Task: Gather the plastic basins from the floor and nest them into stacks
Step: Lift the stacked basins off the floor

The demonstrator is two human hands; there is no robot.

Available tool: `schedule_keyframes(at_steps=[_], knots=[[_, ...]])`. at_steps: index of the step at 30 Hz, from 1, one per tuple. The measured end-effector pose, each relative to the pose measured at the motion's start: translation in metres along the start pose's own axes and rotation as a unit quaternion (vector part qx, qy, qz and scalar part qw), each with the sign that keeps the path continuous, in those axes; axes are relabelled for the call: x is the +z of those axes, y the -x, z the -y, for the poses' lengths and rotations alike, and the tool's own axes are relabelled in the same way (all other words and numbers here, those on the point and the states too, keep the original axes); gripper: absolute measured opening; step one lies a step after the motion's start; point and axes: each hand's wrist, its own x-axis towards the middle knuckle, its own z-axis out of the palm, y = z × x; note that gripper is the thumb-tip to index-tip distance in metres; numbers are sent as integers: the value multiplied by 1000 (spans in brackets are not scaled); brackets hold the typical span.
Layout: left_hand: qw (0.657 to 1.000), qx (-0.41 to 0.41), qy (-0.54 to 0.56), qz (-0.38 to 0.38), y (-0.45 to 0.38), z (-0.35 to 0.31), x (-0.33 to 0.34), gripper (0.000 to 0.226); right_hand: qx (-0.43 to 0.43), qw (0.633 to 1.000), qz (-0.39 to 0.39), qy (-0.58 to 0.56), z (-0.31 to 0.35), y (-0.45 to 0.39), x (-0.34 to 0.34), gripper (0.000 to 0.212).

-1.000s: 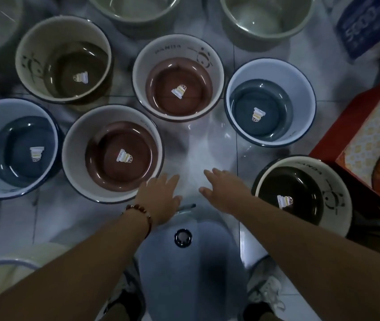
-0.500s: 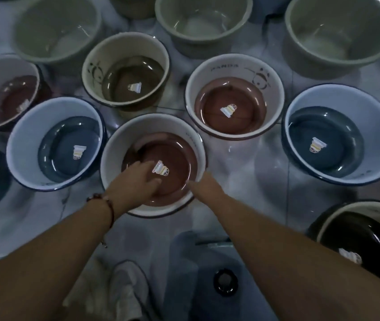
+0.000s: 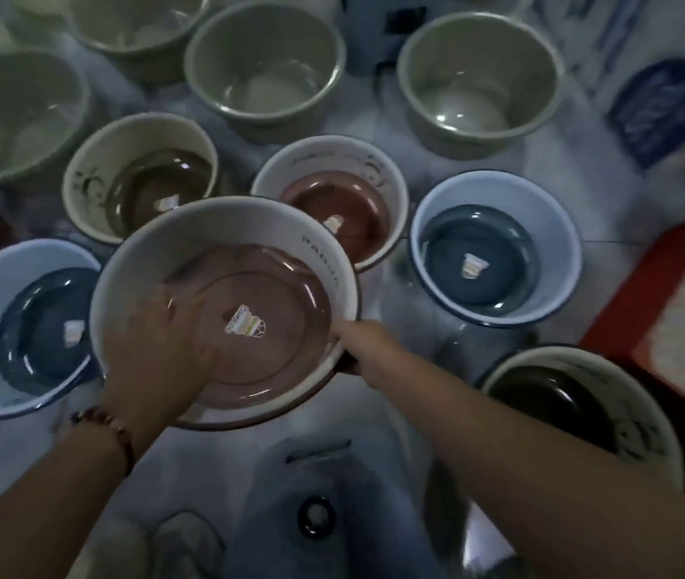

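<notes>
We hold the brown-bottomed basin tilted above the floor, among the other basins: our left hand grips its near rim, fingers curled inside, and our right hand grips the right rim, fingers hidden beneath.

**Dim, Blurred, Bent at the Edges**

Shot in low, cool light, colours muted throughout. Small white glints caught on the glossy bottoms of the green basins along the top of the frame. Smeared by motion blur, worst at upper right and along the lower edge. Bowed outward at the corners by the wide lens.
</notes>
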Motion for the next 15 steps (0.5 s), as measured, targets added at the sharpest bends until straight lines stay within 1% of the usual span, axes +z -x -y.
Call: schedule_keyframes(at_steps=[1,2,3,4,5,6,7,8,9,10,12,15], knots=[[999,-26,-35,17,4,-3,-7,65,-13,1000,-15,2,13,17,-32,32],[998,-41,-41,23,6,-15,-25,71,-25,999,-31,1,22,32,-67,34],[998,-52,-14,35,4,-21,-40,77,-38,998,-52,2,30,49,-105,38],[997,-45,49,33,0,-35,-59,78,-48,996,-77,2,35,66,-145,40],[984,-58,159,54,-1,-58,-83,78,-53,993,-103,1,39,84,-182,38],[951,-77,287,82,-4,-84,-99,79,-54,991,-121,-9,42,103,-220,33],[915,-119,364,128,-4,-115,-114,85,-50,989,-139,-24,42,120,-254,27],[881,-159,405,188,-2,-147,-124,91,-49,986,-155,-49,39,136,-285,23],[858,-182,415,241,0,-179,-131,92,-43,982,-171,-69,35,150,-310,23],[845,-166,425,277,1,-207,-135,87,-36,979,-177,-93,30,161,-328,25],[832,-111,452,303,0,-265,-150,65,-8,973,-175,-148,16,175,-351,22],[856,-36,440,268,-21,-344,-152,38,36,949,-211,-230,-5,176,-376,25]])
